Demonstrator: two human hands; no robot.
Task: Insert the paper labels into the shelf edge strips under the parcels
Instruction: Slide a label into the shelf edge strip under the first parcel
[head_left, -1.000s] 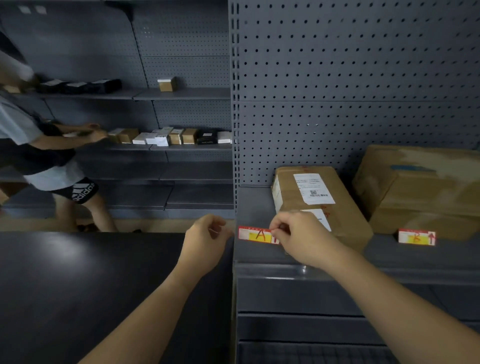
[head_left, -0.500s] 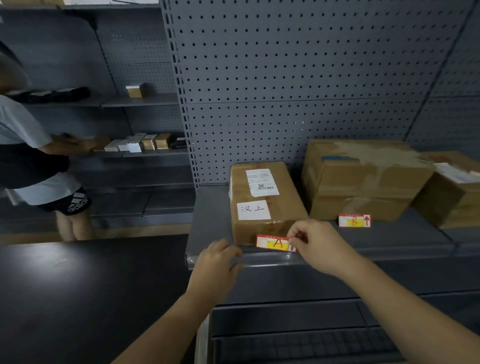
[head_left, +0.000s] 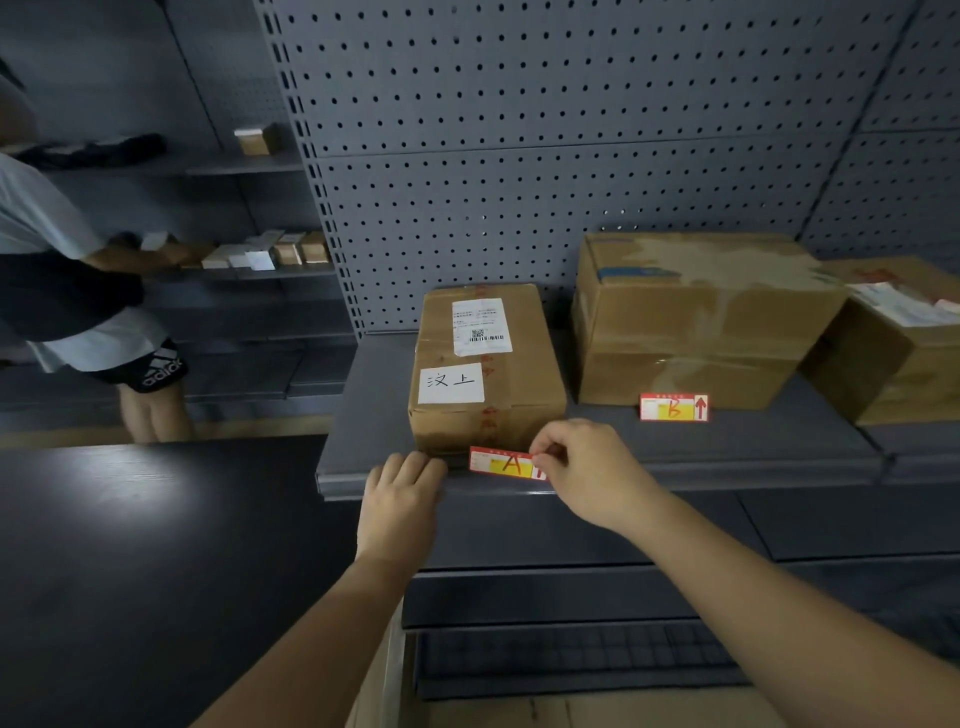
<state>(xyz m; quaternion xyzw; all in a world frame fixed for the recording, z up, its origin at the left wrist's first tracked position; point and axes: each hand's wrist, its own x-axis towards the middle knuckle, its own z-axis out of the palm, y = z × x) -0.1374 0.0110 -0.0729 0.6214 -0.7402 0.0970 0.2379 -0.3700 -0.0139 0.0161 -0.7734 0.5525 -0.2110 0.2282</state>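
A person's right hand (head_left: 587, 467) pinched the right end of label A (head_left: 501, 463) between thumb and fingertips. It held the label against the shelf edge strip (head_left: 727, 475), directly below the small parcel (head_left: 485, 374). The left hand (head_left: 402, 499) lay with bent fingers on the strip just left of the label, apart from it. Whether it gripped the lip could not be told. Label A looked not yet seated, sitting at a slight tilt with its top edge over the parcel's base. Label B (head_left: 674, 407) stood on the shelf (head_left: 374, 395) against the large parcel (head_left: 696, 317), not in the strip. The step in hand appeared to be seating label A. The next move would likely call for slipping its lower edge into the channel and pressing it flat along its length, with the left hand steadying the free end so the thin paper did not crease.
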